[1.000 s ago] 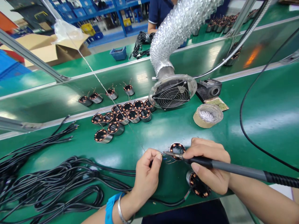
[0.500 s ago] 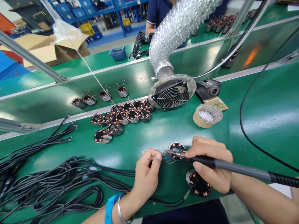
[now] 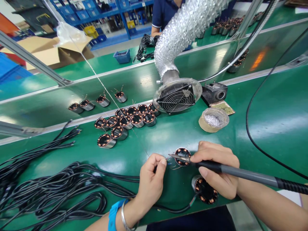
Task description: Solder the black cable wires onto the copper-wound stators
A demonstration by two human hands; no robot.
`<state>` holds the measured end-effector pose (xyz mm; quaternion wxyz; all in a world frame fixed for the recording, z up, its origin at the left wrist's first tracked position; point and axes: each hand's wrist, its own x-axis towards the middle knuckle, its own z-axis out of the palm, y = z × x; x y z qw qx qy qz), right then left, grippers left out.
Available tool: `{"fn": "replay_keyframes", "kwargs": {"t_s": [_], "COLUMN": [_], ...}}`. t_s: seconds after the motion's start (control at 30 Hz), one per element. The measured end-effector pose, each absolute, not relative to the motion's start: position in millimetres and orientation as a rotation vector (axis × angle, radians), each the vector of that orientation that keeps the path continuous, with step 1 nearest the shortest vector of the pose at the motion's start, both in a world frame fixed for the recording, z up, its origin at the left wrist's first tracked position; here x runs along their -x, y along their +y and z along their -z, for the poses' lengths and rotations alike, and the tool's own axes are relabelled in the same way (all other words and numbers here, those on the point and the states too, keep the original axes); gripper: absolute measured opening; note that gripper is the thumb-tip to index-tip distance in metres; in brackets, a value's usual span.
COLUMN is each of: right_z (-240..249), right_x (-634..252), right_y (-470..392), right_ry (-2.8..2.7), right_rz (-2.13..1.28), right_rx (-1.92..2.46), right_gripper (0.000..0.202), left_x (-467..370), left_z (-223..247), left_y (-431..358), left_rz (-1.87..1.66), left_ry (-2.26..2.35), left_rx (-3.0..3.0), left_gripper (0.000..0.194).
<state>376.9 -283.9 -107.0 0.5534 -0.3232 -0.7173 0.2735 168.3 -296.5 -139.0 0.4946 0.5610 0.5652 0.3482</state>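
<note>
My right hand is closed around a soldering iron, its tip pointing left, close to my left fingertips. Between thumb and forefinger, my left hand pinches a thin wire. Fine blue and copper-coloured leads show between that pinch and a motor stator with copper windings, which sits beneath the iron's metal shaft. Nearer the table edge, partly under my right hand, a second stator lies tilted with a black cable running to it. Whether the iron's tip touches the wire, I cannot tell.
Several stators stand in rows behind my left hand. Bundled black cables cover the left side. A fume extractor fan hangs mid-table, near a tub of silvery material and an iron holder. A person sits opposite.
The view has shifted very slightly. Both hands, the soldering iron and the stators keep almost the same places.
</note>
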Motion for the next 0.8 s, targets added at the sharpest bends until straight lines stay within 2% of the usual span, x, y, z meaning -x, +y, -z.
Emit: {"fn": "replay_keyframes", "kwargs": {"t_s": [0.8], "right_z": [105.1], "right_x": [-374.6], "right_y": [-283.2], "right_ry": [-1.701], "right_rz": [-0.656], "right_rx": [0.757], "right_gripper": [0.022], "left_x": [-167.8], "left_z": [137.6], "left_y": [-296.1], "left_rz": [-0.814], "left_ry": [1.375], "left_rx": [-1.370], "left_gripper": [0.028]}}
